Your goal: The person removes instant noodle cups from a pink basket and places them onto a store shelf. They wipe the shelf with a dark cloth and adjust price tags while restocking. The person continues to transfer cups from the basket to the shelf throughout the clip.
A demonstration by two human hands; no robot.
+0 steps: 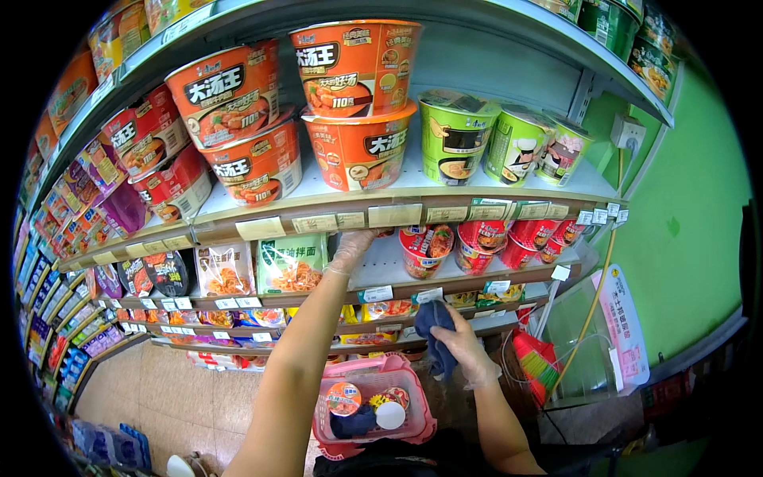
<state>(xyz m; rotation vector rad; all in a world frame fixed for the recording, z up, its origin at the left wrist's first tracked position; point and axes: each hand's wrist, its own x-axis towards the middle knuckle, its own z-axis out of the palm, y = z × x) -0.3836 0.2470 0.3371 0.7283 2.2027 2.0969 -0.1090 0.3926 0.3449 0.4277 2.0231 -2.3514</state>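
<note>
My left hand (353, 250), in a thin clear glove, reaches onto the lower shelf just under the price rail. Its fingertips are near a mostly hidden noodle cup, and whether they hold it cannot be told. To its left stands a green noodle packet (292, 262); red instant noodle cups (425, 250) stand to its right. My right hand (462, 346), also gloved, grips a dark blue cloth (436, 340) before the shelf edge. Below, a pink plastic basket (426, 411) holds noodle cups (344, 398), a white round lid or cup (390, 415) and another dark cloth (353, 422).
Large orange noodle tubs (357, 68) and green cups (456, 140) stand on the shelf above. At right are a socket (627, 132) with a cable, a yellow pole (602, 280), a red and green broom or dustpan (533, 358) and a leaning sign (623, 328).
</note>
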